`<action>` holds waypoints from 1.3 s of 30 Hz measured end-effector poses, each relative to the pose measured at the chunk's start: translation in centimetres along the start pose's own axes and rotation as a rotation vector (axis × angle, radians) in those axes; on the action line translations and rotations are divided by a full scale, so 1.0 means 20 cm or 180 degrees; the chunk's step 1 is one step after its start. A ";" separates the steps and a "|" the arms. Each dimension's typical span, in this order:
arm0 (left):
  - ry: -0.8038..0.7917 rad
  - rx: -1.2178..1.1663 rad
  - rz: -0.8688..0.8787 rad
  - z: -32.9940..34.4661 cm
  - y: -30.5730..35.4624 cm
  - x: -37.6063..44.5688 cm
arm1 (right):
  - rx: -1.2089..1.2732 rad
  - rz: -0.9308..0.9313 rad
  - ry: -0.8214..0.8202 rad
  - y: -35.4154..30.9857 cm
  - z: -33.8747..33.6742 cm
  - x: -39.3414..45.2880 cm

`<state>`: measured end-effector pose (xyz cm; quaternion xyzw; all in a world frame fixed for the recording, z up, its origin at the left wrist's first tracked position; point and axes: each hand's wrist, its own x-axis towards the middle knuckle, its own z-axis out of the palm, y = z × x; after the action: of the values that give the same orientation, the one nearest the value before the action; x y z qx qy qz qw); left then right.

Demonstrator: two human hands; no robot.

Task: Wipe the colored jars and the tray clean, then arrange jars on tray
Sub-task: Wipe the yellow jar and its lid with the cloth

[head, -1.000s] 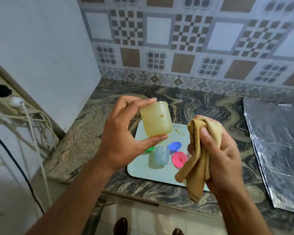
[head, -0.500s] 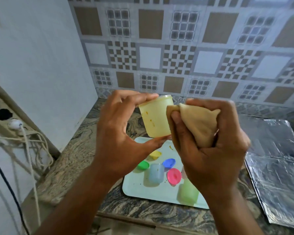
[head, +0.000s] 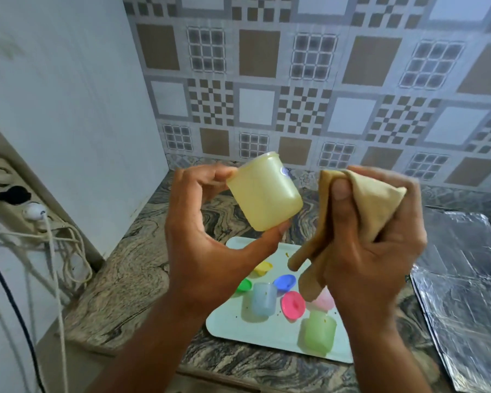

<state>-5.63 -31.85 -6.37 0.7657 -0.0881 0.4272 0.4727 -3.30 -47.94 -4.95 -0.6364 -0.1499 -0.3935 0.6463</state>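
Yellow jar (head: pixel 262 194), translucent, tilted, in left hand's (head: pixel 210 236) grip; right hand (head: pixel 374 245) clutches cloth (head: pixel 360 205).

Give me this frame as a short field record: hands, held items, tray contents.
left hand: grips yellow jar, tilted, above counter
right hand: grips cloth, beside jar, apart
tray: on counter, specks visible
jars on tray: blue jar, green jar
lids on tray: yellow, green, blue, pink
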 end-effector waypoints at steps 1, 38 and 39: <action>-0.0012 -0.0150 -0.0006 0.01 -0.01 0.00 | -0.0026 -0.0009 -0.0009 -0.01 0.00 -0.03; -0.0338 0.0276 0.0599 0.04 -0.01 -0.03 | -0.1051 -0.1059 -0.0359 0.02 -0.05 0.00; -0.0315 0.0217 0.0613 0.04 -0.01 -0.04 | -0.0952 -0.0893 -0.0307 0.03 -0.04 0.02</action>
<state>-5.58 -32.63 -7.29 0.7895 -0.1699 0.4351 0.3982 -2.83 -49.01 -5.20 -0.7162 -0.2077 -0.4665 0.4757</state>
